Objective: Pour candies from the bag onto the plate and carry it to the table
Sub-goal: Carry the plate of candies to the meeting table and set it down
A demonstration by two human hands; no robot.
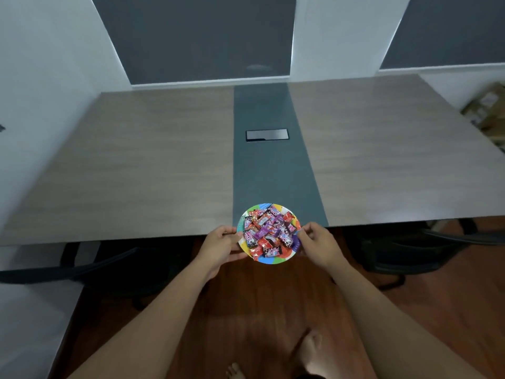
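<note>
A round, multicoloured plate [274, 260] is heaped with several wrapped candies [269, 231] in red, purple and black. I hold it in both hands over the near edge of the large table [153, 165]. My left hand [222, 242] grips the plate's left rim. My right hand [319, 242] pinches its right rim. The far half of the plate is above the table's dark centre strip [270, 170], and the near half hangs over the floor. I cannot tell whether the plate touches the table. No bag is in view.
A black rectangular cable hatch [267, 134] is set into the centre strip. Dark chairs [410, 250] are tucked under the table on both sides. Wooden floor and my bare feet [308, 351] lie below. Cardboard boxes [486, 110] stand at far right.
</note>
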